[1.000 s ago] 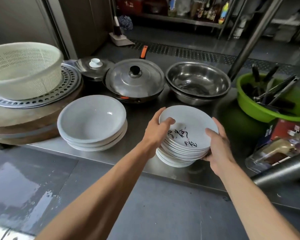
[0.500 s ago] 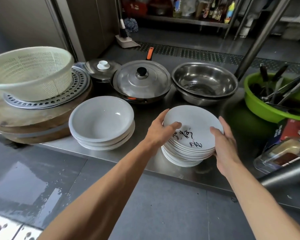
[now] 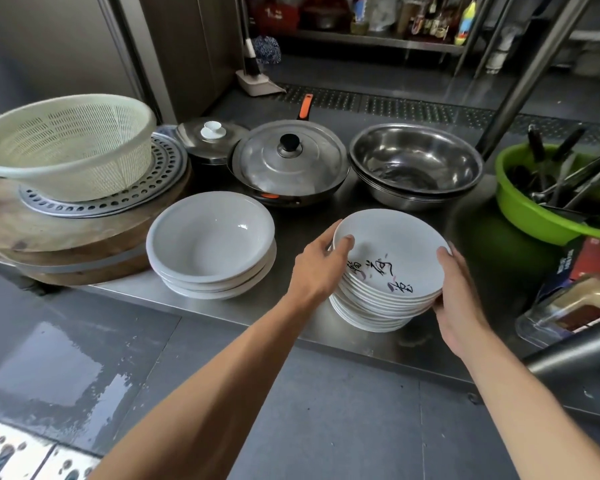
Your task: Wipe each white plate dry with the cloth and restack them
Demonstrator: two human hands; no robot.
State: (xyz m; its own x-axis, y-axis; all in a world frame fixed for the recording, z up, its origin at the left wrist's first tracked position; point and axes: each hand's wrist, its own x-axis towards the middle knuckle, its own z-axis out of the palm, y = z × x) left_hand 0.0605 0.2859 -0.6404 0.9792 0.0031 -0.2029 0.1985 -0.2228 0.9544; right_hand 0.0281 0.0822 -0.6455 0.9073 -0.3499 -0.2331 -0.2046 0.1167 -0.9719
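Observation:
A stack of several white plates (image 3: 378,306) stands near the front edge of the steel counter (image 3: 291,292). The top plate (image 3: 392,251) carries black brush writing and sits tilted, its left side lifted off the stack. My left hand (image 3: 317,263) grips its left rim, thumb on the inside. My right hand (image 3: 459,292) holds the right rim and the side of the stack. To the left stands a second stack of larger plain white plates (image 3: 210,244). No cloth is in view.
Behind the plates are a lidded pan (image 3: 288,164) with an orange handle, a small lidded pot (image 3: 210,138) and steel bowls (image 3: 416,168). A cream colander (image 3: 66,147) rests on a perforated tray over wooden boards. A green basin of utensils (image 3: 548,192) stands right. Wet floor lies below.
The top plate has tipped up on its left side between my hands. My head has moved closer, so everything looks slightly larger and shifted right.

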